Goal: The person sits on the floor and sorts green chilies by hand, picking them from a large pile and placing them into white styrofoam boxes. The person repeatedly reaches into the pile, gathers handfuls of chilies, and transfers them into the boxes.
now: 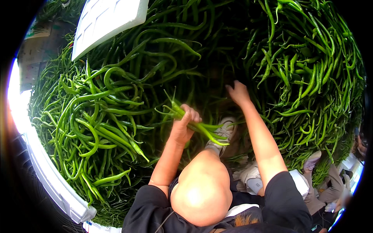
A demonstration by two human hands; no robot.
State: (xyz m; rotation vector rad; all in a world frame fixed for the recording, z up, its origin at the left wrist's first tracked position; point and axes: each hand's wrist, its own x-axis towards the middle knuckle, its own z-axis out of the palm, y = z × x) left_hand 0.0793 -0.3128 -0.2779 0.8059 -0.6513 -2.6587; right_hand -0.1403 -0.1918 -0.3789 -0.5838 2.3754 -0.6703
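Observation:
My left hand point(185, 121) is closed around a small bunch of long green chili peppers point(210, 134). Stems stick out past the thumb side, and the pods' tips hang toward my shoe. Farther right, my right hand point(239, 92) reaches into the dark gap between two heaps, thumb apart from the fingers. No pepper shows in it, though shade and blur partly hide the fingertips. A large heap of green chili peppers point(96, 125) rises at my left. Another pepper heap point(309, 78) stands on the right, its near slope close to my right hand.
A white foam panel point(112, 24) lies over the heap at the upper left. A white foam edge point(55, 177) borders the left heap. My bare knee point(201, 189) and white shoe point(226, 131) are between my arms. Another person's legs point(313, 192) are at the lower right.

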